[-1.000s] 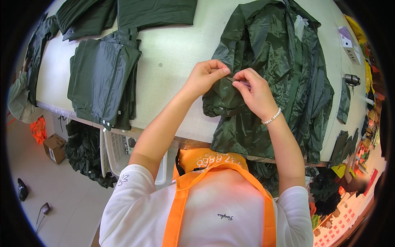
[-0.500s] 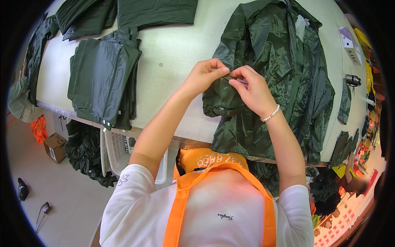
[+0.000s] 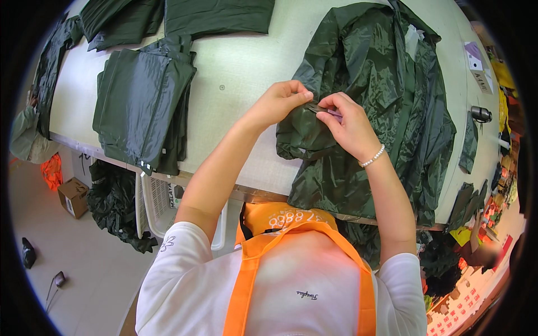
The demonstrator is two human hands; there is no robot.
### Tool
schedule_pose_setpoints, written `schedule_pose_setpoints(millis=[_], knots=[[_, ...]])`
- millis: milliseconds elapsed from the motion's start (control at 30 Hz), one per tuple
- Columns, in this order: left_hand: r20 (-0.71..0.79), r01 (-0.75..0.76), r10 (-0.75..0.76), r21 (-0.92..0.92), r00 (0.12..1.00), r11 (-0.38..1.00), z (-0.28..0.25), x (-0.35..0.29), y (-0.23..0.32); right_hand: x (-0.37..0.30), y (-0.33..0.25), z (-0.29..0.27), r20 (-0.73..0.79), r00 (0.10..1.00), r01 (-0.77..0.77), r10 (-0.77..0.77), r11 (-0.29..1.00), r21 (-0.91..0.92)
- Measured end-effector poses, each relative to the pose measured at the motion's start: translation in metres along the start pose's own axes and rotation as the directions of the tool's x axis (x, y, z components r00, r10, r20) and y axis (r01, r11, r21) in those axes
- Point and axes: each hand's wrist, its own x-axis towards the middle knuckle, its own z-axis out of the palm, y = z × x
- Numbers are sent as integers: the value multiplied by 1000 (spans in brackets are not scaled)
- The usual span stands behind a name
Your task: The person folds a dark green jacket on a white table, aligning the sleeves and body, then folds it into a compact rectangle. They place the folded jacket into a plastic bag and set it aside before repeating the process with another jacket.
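A dark green shiny jacket (image 3: pixel 370 73) lies spread on the table, its sleeve end under both my hands. My left hand (image 3: pixel 282 102) is closed in a pinch at the sleeve's edge, thumb against forefinger. Whether a loose thread is also caught there is too small to see. Just to its right, my right hand (image 3: pixel 348 123) holds small thread snips (image 3: pixel 334 113), with a purple part between thumb and fingers. Their dark tip points left, toward the left fingertips, over the sleeve.
Folded dark green garments (image 3: pixel 140 106) lie stacked on the table's left, more (image 3: pixel 218 17) at the far edge. Below stand a white basket (image 3: pixel 154 204) and a cardboard box (image 3: pixel 74 197). At the right lie a box (image 3: pixel 477 67) and a black cylinder (image 3: pixel 481 114). Another person's sleeve (image 3: pixel 25 126) shows far left.
My right hand has shifted slightly right, away from the left fingertips, so more of the snips' dark tip shows. My left hand stays nearly still in its pinch.
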Motion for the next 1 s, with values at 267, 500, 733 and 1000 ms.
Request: schedule_pose_setpoints(millis=[267,500,733,1000], knots=[[-19,-27,29,87,999,996,4,1,4,-1,-3,8,-6,995,95,-97,984,-152],[-19,-18,20,94,1000,995,2,0,4,-2,1,8,-26,994,97,-104,973,-212],[-30,-34,37,88,999,996,0,2,-1,-6,5,8,-67,995,65,-67,997,-29],[-25,-41,44,103,999,994,2,1,2,-7,8,12,-64,994,92,-92,996,-15]])
